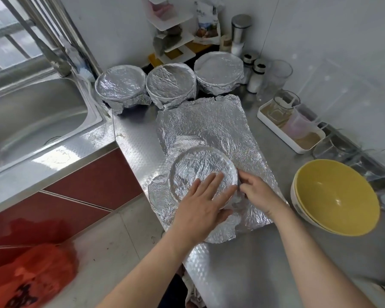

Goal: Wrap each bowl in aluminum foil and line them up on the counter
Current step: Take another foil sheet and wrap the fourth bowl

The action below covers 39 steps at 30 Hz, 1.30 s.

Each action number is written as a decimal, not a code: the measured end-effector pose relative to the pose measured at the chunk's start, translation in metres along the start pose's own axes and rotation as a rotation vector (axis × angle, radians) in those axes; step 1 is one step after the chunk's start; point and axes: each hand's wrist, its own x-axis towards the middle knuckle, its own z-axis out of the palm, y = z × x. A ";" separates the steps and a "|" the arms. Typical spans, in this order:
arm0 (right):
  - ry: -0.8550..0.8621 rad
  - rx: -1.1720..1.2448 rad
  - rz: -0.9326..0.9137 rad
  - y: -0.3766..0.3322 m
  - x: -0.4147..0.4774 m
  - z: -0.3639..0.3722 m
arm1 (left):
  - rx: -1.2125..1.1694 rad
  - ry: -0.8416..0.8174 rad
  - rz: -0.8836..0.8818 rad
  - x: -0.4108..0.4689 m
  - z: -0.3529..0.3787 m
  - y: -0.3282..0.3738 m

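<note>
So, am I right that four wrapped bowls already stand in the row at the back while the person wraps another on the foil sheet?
Not quite: the head view shows three wrapped bowls in that row, not four. The person is indeed wrapping another bowl on the foil sheet.

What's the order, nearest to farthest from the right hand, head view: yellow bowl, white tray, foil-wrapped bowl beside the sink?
1. yellow bowl, just right of the right hand.
2. white tray, back right.
3. foil-wrapped bowl beside the sink, far back left.
</note>
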 end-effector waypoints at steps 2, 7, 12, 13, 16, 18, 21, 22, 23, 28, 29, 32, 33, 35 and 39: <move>0.073 0.080 -0.018 -0.001 -0.009 0.010 | -0.028 0.035 0.013 0.001 0.001 0.000; 0.225 0.225 -0.042 0.005 -0.014 0.039 | -0.086 0.036 0.004 0.007 0.002 0.000; 0.377 0.090 0.025 0.008 -0.014 0.053 | -0.196 0.159 -0.048 0.009 -0.010 -0.002; 0.394 0.063 0.018 0.005 -0.015 0.055 | -0.208 0.206 -0.105 0.008 -0.016 -0.006; 0.405 0.007 0.024 0.000 -0.017 0.059 | -0.277 0.323 -0.335 0.005 -0.028 -0.030; 0.428 -0.049 0.026 0.001 -0.015 0.061 | -0.339 0.329 -0.467 0.002 -0.029 -0.047; 0.513 -0.144 0.045 0.004 -0.007 0.067 | -0.422 0.287 -0.523 0.001 -0.023 -0.050; 0.543 -0.161 0.057 0.005 -0.004 0.069 | -0.425 0.289 -0.508 0.000 -0.021 -0.048; 0.571 -0.178 0.070 0.006 -0.001 0.071 | -0.425 0.295 -0.491 0.000 -0.019 -0.047; 0.638 -0.215 0.127 0.004 0.003 0.076 | -0.442 0.303 -0.528 0.000 -0.012 -0.047; 0.639 -0.225 0.135 0.002 0.003 0.077 | -0.439 0.314 -0.535 0.000 -0.012 -0.046; 0.596 -0.158 0.131 -0.007 -0.003 0.075 | -0.440 0.316 -0.544 -0.001 -0.010 -0.045; 0.556 -0.069 0.116 -0.012 -0.006 0.074 | -0.444 0.310 -0.548 -0.002 -0.010 -0.045; 0.475 0.123 0.108 -0.022 -0.012 0.067 | -0.455 0.312 -0.549 -0.002 -0.010 -0.044; 0.476 0.264 0.109 -0.024 -0.002 0.058 | -0.476 0.347 -0.571 -0.001 -0.012 -0.043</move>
